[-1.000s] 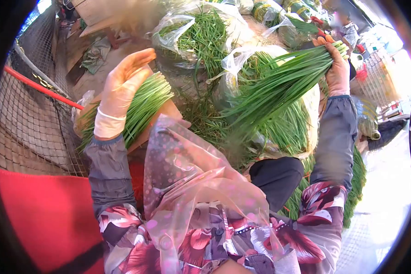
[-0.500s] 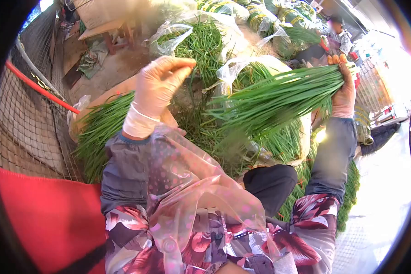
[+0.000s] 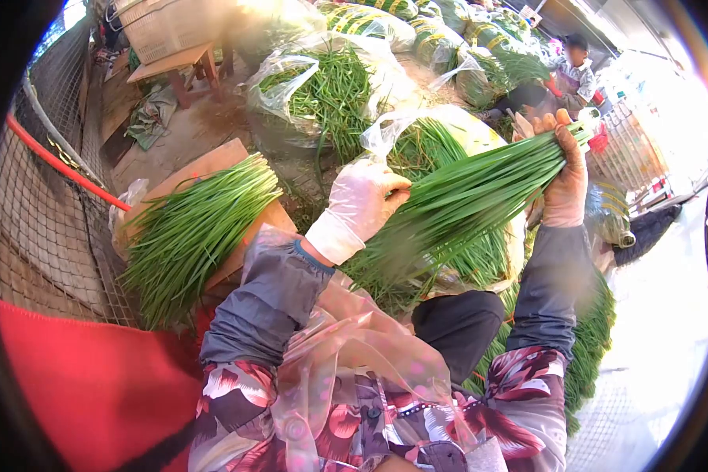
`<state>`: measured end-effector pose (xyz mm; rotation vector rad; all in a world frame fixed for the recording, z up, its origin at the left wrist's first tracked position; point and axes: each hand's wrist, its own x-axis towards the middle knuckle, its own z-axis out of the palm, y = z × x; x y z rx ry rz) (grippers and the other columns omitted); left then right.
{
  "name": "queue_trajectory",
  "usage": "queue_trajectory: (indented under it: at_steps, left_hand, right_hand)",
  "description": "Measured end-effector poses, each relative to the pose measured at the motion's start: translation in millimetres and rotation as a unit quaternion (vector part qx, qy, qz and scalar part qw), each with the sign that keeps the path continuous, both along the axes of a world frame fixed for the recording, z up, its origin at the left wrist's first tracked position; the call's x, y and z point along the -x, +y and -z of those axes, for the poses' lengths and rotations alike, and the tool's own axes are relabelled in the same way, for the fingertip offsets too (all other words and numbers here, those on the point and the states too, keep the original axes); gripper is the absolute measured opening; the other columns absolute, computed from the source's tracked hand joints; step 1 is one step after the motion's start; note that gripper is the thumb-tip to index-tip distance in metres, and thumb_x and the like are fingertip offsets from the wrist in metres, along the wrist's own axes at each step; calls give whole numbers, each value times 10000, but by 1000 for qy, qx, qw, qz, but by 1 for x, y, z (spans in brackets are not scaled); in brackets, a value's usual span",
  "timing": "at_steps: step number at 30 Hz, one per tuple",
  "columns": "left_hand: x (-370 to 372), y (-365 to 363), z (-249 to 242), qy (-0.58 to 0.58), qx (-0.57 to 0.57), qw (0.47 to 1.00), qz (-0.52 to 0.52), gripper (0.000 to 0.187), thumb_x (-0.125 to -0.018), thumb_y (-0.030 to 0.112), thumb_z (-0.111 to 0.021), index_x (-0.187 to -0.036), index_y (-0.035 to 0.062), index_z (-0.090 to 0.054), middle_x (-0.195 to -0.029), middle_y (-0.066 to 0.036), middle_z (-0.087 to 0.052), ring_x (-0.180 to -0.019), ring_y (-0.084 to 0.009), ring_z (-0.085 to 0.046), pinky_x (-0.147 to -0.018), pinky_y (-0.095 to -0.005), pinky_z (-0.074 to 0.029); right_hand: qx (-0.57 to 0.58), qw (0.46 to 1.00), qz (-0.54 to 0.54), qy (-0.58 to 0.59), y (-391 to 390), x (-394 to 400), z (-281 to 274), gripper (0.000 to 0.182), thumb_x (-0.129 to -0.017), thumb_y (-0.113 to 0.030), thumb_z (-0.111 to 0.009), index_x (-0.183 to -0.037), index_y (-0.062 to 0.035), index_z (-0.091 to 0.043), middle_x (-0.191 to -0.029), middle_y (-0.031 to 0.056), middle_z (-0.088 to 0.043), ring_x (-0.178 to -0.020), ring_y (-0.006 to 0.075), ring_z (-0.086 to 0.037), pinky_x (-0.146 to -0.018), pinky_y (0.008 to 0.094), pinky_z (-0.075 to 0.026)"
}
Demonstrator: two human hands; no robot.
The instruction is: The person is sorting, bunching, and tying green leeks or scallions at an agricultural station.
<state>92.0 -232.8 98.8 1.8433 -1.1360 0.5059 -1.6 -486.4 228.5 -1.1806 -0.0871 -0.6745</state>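
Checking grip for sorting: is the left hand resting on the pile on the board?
No, the left hand touches the bunch of chives held by the right hand.

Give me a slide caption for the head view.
Gloved right hand grips a chive bundle while left hand touches its leaves.

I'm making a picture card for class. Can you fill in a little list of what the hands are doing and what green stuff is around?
Right hand: right hand gripping one end of a bunch of green chives, held up and slanted
Left hand: left hand in a pale glove, fingers touching the middle of the bunch
Beside the left arm: pile of chives lying on a wooden board
Behind: plastic bags of greens
Far back: another person sitting
Left edge: wire fence
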Motion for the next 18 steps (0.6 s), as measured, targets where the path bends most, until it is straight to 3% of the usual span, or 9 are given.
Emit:
queue_trajectory:
  at_steps: [8, 10, 11, 12, 14, 15, 16, 17, 18]
  left_hand:
    - [5, -3, 13, 94, 51, 994, 22, 107, -755, 110, -710, -853, 65, -705, -783, -80, -660, -751, -252, -616, -672, -340, -489]
    - [1, -3, 19, 414, 184, 880, 144, 79, -796, 78, -669, -853, 26, -687, -799, -74, -665, -713, -226, -628, -658, -326, -498]
    - [-1, 3, 14, 547, 266, 773, 180, 71, -826, 57, -631, -867, 8, -662, -797, -84, -658, -700, -213, -631, -656, -325, -508]
    - [-12, 7, 25, 602, 375, 667, 228, 72, -835, 61, -624, -882, 11, -646, -776, -100, -652, -712, -217, -635, -649, -321, -510]
    - [-23, 20, 45, 628, 402, 644, 170, 94, -840, 78, -633, -901, 6, -639, -763, -111, -653, -711, -229, -639, -639, -326, -509]
    - [-27, 31, 57, 601, 306, 720, 161, 125, -856, 140, -643, -822, 20, -643, -747, -91, -655, -700, -228, -642, -638, -330, -509]
    - [-20, 44, 44, 575, 148, 803, 58, 233, -862, 226, -651, -753, 21, -647, -730, -73, -662, -685, -226, -639, -643, -327, -508]
    - [-24, 58, 48, 438, -3, 898, -48, 271, -852, 262, -660, -735, 18, -657, -709, -60, -662, -669, -224, -639, -638, -331, -507]
    - [-29, 71, 52, 275, -154, 937, -151, 309, -842, 299, -668, -717, 16, -666, -689, -48, -663, -653, -223, -638, -633, -335, -506]
  right_hand:
    - [-21, 1000, -5, -6, 2, 2, 8, 360, -827, -152, -676, -1150, -69, -540, -1036, 81, -601, -1030, 268, -571, -879, 550, -488]
    - [-17, 1000, -15, -7, -8, 1, 13, 354, -836, -162, -665, -1156, -70, -545, -1040, 78, -603, -1033, 259, -576, -867, 540, -495]
    - [-18, 1000, -14, -6, -17, 0, 17, 354, -836, -162, -665, -1156, -70, -545, -1040, 78, -603, -1033, 259, -576, -867, 540, -495]
    - [-27, 1000, -9, -9, -27, -1, 23, 353, -843, -164, -656, -1165, -71, -543, -1044, 79, -606, -1037, 255, -580, -862, 539, -497]
    - [-33, 999, -9, -12, -33, -2, 24, 353, -850, -165, -647, -1174, -73, -541, -1049, 80, -608, -1040, 250, -584, -857, 538, -499]
    - [-32, 999, 4, -1, -34, -2, 21, 352, -855, -164, -639, -1179, -71, -539, -1053, 82, -612, -1036, 246, -590, -854, 532, -502]
    - [-33, 999, 20, 11, -33, 0, 20, 351, -860, -162, -632, -1185, -69, -538, -1057, 84, -615, -1031, 242, -597, -851, 527, -505]
    - [0, 1000, 17, 11, -24, 1, 12, 352, -860, -150, -631, -1186, -58, -537, -1061, 91, -625, -991, 247, -614, -849, 509, -511]
    - [25, 996, 77, 28, -12, 2, 4, 363, -857, -145, -635, -1187, -34, -530, -1046, 100, -635, -949, 252, -628, -851, 487, -518]
